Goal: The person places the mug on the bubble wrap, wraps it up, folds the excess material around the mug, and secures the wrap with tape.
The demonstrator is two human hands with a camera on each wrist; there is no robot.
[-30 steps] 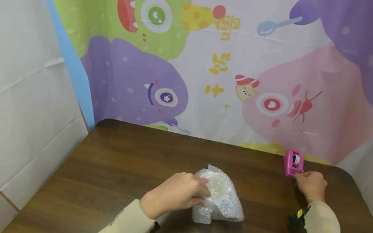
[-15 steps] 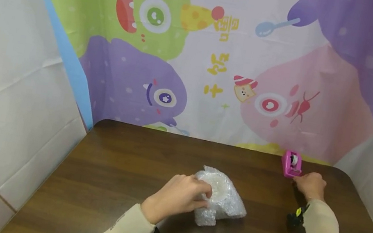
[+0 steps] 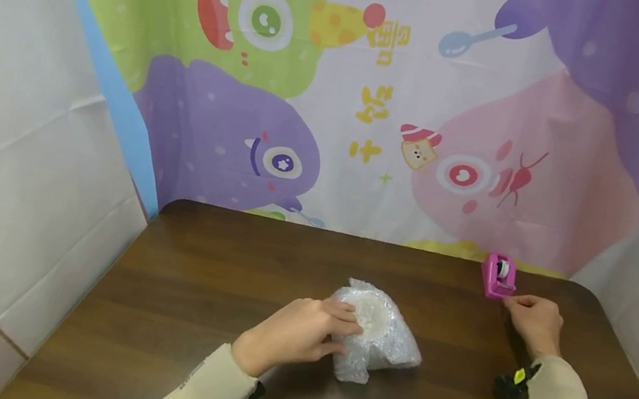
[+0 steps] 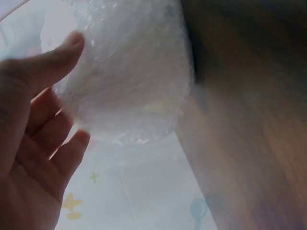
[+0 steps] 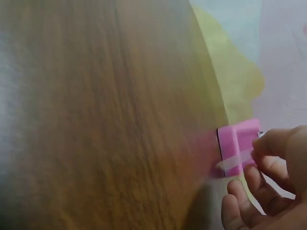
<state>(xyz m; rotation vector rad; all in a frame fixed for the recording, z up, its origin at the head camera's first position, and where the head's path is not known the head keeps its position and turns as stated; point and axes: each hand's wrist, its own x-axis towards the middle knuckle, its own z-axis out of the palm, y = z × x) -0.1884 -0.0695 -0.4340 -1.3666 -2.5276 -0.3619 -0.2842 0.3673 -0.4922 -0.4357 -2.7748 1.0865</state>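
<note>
A bubble-wrapped bundle (image 3: pixel 393 341) with a rounded, whitish top sits on the brown table. My left hand (image 3: pixel 295 338) rests against its left side, fingers lying loosely over the wrap and thumb apart from them. The left wrist view shows the thumb (image 4: pixel 69 50) over the edge of the bubble wrap (image 4: pixel 129 72). At the back right stands a pink tape dispenser (image 3: pixel 489 283) holding a small roll. Beside its front, my right hand (image 3: pixel 538 324) pinches clear tape between thumb and index finger. A translucent strip of tape (image 5: pixel 235 161) crosses the dispenser in the right wrist view.
The wooden table (image 3: pixel 203 279) has rounded back corners. Behind it hangs a cartoon curtain (image 3: pixel 358 199), with pale sheets (image 3: pixel 37 128) at the left and right sides. The dispenser stands close to the table's back edge.
The left hand's fingers have loosened and spread on the bubble wrap, after bending in closer half a second ago. The right hand has stayed at the dispenser, shifting only slightly.
</note>
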